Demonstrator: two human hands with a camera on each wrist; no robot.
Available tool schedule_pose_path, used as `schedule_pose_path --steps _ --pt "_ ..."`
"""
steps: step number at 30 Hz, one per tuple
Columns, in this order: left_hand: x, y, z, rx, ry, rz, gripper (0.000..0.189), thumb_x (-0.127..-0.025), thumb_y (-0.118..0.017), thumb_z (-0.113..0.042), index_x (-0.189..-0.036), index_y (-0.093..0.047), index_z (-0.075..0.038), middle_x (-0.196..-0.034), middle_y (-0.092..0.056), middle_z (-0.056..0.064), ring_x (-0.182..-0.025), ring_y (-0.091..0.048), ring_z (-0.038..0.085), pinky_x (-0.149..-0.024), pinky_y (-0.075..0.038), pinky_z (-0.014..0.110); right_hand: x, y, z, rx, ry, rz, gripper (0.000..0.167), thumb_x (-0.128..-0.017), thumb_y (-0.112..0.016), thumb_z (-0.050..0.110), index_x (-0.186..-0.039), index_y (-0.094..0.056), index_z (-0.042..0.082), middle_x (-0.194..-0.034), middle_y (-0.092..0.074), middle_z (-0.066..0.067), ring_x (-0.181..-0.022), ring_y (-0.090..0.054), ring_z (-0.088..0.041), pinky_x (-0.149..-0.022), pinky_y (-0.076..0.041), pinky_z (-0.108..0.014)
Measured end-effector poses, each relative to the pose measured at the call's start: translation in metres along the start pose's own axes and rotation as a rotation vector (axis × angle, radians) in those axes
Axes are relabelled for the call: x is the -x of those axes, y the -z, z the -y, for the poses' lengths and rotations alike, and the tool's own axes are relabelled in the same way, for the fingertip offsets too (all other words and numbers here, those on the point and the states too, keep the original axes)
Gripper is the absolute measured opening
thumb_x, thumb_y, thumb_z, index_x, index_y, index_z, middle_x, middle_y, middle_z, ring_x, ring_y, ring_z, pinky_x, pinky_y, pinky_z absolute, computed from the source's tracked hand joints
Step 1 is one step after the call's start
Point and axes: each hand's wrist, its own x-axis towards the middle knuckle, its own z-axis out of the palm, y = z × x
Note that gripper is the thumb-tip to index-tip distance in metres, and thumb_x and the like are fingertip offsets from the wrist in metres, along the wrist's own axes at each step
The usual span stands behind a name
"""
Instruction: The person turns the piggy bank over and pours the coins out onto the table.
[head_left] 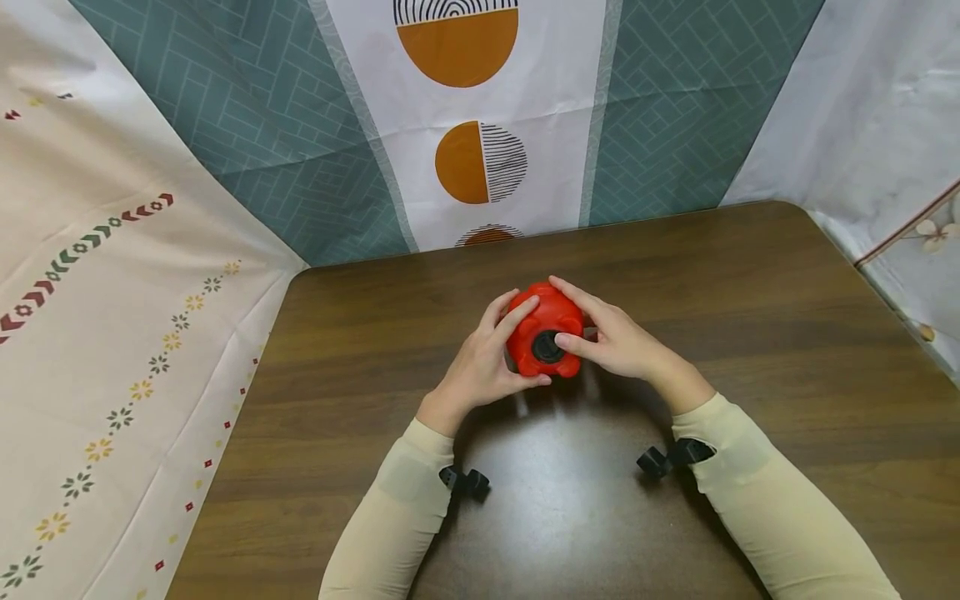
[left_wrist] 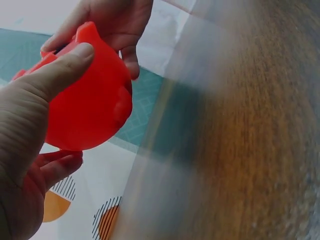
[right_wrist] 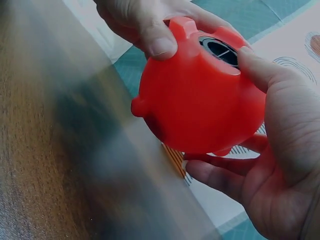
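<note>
A round red piggy bank point(head_left: 557, 313) with stubby feet is held up over the table, its underside turned towards the head camera. A black stopper point(head_left: 546, 347) sits in that underside, between the feet. My left hand point(head_left: 483, 358) grips the bank from the left, its thumb across the near side and its fingers around the far side. On the right, my right hand point(head_left: 622, 343) holds the body with its fingers. Its thumb lies at the stopper's edge, seen also beside the slotted black stopper point(right_wrist: 218, 51) in the right wrist view.
The brown wooden table point(head_left: 360, 400) reaches back to a teal and white patterned curtain point(head_left: 285, 133). A cream embroidered cloth point(head_left: 135, 333) hangs at the left, a white one point(head_left: 885, 108) at the right. Black wrist cameras point(head_left: 667, 458) stick out from both sleeves.
</note>
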Motion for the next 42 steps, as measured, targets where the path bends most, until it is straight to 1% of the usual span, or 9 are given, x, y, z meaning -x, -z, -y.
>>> schedule_pose_path --steps 4,11,19,22,27,30,34,38,42 --pt "0.0 0.0 -0.001 -0.003 0.024 -0.009 0.101 -0.069 -0.085 -0.043 -0.15 -0.029 -0.022 -0.149 -0.03 0.012 -0.12 -0.052 0.023 -0.095 -0.049 0.032 0.0 0.0 0.003 -0.01 0.0 0.0 0.075 -0.094 -0.062 0.026 -0.154 -0.017 0.032 -0.132 -0.053 -0.01 -0.11 -0.057 -0.024 -0.085 -0.054 -0.043" --pt "0.0 0.001 -0.001 0.011 0.035 -0.018 0.098 -0.07 -0.084 -0.044 -0.148 -0.03 -0.022 -0.145 -0.035 0.01 -0.114 -0.056 0.02 -0.094 -0.05 0.03 0.004 0.004 0.035 -0.008 0.023 -0.007 0.063 -0.096 -0.056 0.012 -0.151 -0.025 0.005 -0.119 -0.06 -0.017 -0.103 -0.06 -0.029 -0.085 -0.052 -0.045" --pt "0.001 0.001 0.0 0.01 0.04 -0.032 0.096 -0.07 -0.084 -0.043 -0.147 -0.032 -0.021 -0.145 -0.035 0.009 -0.114 -0.056 0.021 -0.093 -0.05 0.031 0.0 -0.004 0.003 0.0 0.017 -0.043 0.068 -0.095 -0.059 0.02 -0.153 -0.024 0.023 -0.122 -0.06 -0.009 -0.104 -0.06 -0.023 -0.086 -0.052 -0.043" --pt "0.002 0.002 0.001 0.025 0.059 -0.057 0.096 -0.07 -0.085 -0.04 -0.147 -0.032 -0.021 -0.146 -0.034 0.009 -0.118 -0.054 0.022 -0.094 -0.05 0.032 0.0 -0.004 -0.001 -0.019 0.047 -0.042 0.072 -0.094 -0.062 0.023 -0.153 -0.022 0.028 -0.13 -0.056 -0.008 -0.106 -0.062 -0.023 -0.086 -0.053 -0.043" --pt "0.001 0.005 0.002 0.078 0.083 -0.094 0.096 -0.072 -0.085 -0.034 -0.149 -0.03 -0.019 -0.149 -0.031 0.009 -0.126 -0.047 0.021 -0.095 -0.049 0.033 0.0 -0.003 0.0 -0.051 0.057 -0.029 0.089 -0.083 -0.076 0.028 -0.152 -0.021 0.039 -0.142 -0.045 -0.005 -0.106 -0.063 -0.027 -0.085 -0.054 -0.047" --pt "0.0 0.008 0.002 0.12 0.086 -0.099 0.097 -0.073 -0.084 -0.03 -0.151 -0.028 -0.019 -0.151 -0.028 0.007 -0.129 -0.043 0.02 -0.094 -0.05 0.032 0.0 -0.002 0.002 -0.055 0.048 -0.029 0.097 -0.077 -0.082 0.026 -0.151 -0.021 0.04 -0.144 -0.041 -0.004 -0.106 -0.061 -0.029 -0.085 -0.054 -0.047" --pt "-0.002 0.01 0.002 0.176 0.086 -0.093 0.096 -0.077 -0.081 -0.028 -0.153 -0.023 -0.019 -0.154 -0.026 0.006 -0.131 -0.04 0.02 -0.094 -0.05 0.031 0.0 -0.001 0.004 -0.064 0.062 -0.038 0.104 -0.072 -0.085 0.016 -0.153 -0.021 0.032 -0.146 -0.038 -0.006 -0.106 -0.062 -0.031 -0.086 -0.053 -0.048" --pt "-0.003 0.011 0.002 0.204 0.072 -0.096 0.088 -0.085 -0.069 -0.042 -0.154 -0.021 -0.017 -0.154 -0.026 0.007 -0.135 -0.037 0.02 -0.096 -0.048 0.032 0.0 -0.002 0.005 -0.065 0.112 -0.073 0.104 -0.07 -0.086 0.012 -0.153 -0.024 0.023 -0.147 -0.038 -0.009 -0.106 -0.063 -0.033 -0.086 -0.053 -0.048" --pt "-0.003 0.011 0.0 0.185 0.075 -0.096 0.086 -0.088 -0.062 -0.05 -0.154 -0.019 -0.017 -0.156 -0.024 0.005 -0.139 -0.031 0.019 -0.1 -0.045 0.036 -0.001 -0.003 0.006 -0.039 0.124 -0.114 0.1 -0.071 -0.086 0.016 -0.151 -0.028 0.027 -0.147 -0.038 -0.004 -0.107 -0.063 -0.029 -0.085 -0.054 -0.043"
